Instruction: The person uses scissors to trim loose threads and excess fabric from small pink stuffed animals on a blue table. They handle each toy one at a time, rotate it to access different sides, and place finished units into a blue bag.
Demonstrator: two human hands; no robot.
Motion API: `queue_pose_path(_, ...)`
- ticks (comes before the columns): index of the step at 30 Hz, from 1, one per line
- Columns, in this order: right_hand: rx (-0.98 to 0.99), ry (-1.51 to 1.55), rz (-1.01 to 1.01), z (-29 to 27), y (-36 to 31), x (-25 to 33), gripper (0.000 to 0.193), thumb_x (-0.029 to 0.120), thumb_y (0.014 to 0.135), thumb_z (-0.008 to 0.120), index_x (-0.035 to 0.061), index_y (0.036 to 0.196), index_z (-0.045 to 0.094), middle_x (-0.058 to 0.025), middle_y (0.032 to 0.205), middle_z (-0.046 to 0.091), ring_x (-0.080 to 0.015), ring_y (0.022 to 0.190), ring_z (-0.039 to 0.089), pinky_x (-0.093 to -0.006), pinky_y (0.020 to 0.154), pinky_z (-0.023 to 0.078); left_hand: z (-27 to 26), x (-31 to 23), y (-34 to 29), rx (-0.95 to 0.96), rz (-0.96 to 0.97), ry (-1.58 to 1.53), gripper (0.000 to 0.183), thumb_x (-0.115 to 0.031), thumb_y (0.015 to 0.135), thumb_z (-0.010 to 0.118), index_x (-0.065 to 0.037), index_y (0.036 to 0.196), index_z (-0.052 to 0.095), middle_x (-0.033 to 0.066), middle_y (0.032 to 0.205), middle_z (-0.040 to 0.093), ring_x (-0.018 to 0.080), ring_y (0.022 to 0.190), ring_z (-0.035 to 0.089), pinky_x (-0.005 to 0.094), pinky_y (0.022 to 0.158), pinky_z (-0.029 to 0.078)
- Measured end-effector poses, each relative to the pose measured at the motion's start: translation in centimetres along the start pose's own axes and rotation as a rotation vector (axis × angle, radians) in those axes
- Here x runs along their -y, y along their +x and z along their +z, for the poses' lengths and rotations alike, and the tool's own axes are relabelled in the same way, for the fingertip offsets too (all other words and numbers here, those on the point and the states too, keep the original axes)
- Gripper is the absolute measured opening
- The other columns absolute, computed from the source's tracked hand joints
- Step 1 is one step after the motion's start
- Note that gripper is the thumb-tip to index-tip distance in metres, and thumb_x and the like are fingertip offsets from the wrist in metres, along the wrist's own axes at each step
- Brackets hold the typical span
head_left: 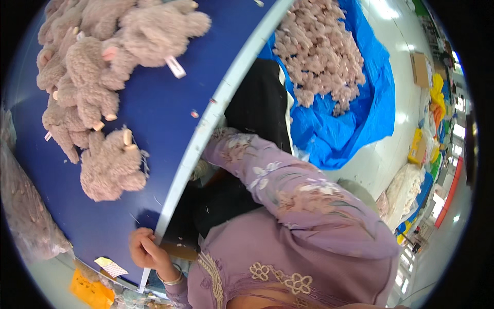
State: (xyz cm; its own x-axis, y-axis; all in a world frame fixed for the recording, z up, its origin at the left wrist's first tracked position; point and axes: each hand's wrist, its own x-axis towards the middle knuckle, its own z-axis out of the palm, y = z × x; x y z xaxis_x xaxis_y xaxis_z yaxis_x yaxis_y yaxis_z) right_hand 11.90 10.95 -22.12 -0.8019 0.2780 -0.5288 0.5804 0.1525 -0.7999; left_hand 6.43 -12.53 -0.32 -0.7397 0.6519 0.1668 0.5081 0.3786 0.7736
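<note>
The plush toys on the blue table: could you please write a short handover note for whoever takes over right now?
Left hand: fingers curled at the pale table rim, holding no toy.
Right hand: hidden; its purple sleeve runs under the rim.
Things: pile of plush toys on the blue table; the nearest toy lies apart from the left hand. A larger heap sits on a blue tarp on the floor.
Done: toys gathered on the table.
Left: no toy is in hand; the floor heap is untouched.
</note>
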Motion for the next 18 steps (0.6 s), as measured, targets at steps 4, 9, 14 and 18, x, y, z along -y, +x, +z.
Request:
queue_pose_path(4, 0.092, 0.111, -0.013, -2.5, -6.2, 3.1, 0.032, 0.028, 0.078, 0.065, -0.0008, 0.09, 0.071, -0.0181, 0.088, 0.07, -0.0311, 0.084, 0.068, -0.0391, 0.069, 0.052, 0.7, 0.0, 0.8, -0.006, 0.033, 0.026, 0.015, 0.002, 0.09, 0.046, 0.0, 0.075, 0.049, 0.008, 0.074, 0.056, 0.0139, 0.063, 0.045, 0.0244, 0.056, 0.036)
queue_pose_path(9, 0.081, 0.201, -0.113, -8.2, -20.0, 0.4, 0.04, 0.033, 0.087, 0.055, -0.005, 0.091, 0.066, -0.022, 0.081, 0.066, -0.0332, 0.073, 0.063, -0.0413, 0.068, 0.049, 0.6, 0.6, 0.6, -0.008, 0.069, 0.07, 0.017, -0.01, 0.096, 0.05, -0.003, 0.081, 0.057, 0.0019, 0.079, 0.058, 0.0072, 0.064, 0.043, 0.0197, 0.058, 0.035)
queue_pose_path(14, -0.553, 0.692, -0.225, -15.1, -33.4, -12.8, 0.028, 0.027, 0.088, 0.058, 0.0011, 0.095, 0.066, -0.0076, 0.086, 0.067, -0.0178, 0.069, 0.057, -0.0311, 0.061, 0.046, 0.8, 0.4, 0.1, -0.039, 0.081, 0.174, 0.018, -0.014, 0.096, 0.053, -0.003, 0.083, 0.06, 0.0013, 0.077, 0.056, 0.0078, 0.066, 0.046, 0.0197, 0.058, 0.036)
queue_pose_path(18, -1.204, 0.758, 0.3, -15.9, -33.5, -23.9, 0.033, 0.029, 0.091, 0.054, -0.0015, 0.1, 0.064, -0.0142, 0.087, 0.069, -0.0189, 0.042, 0.047, -0.0314, 0.042, 0.04, 0.7, 0.6, 0.9, 0.002, 0.156, 0.264, 0.019, -0.016, 0.096, 0.053, -0.002, 0.085, 0.061, 0.0022, 0.079, 0.056, 0.0105, 0.071, 0.049, 0.0223, 0.064, 0.04)
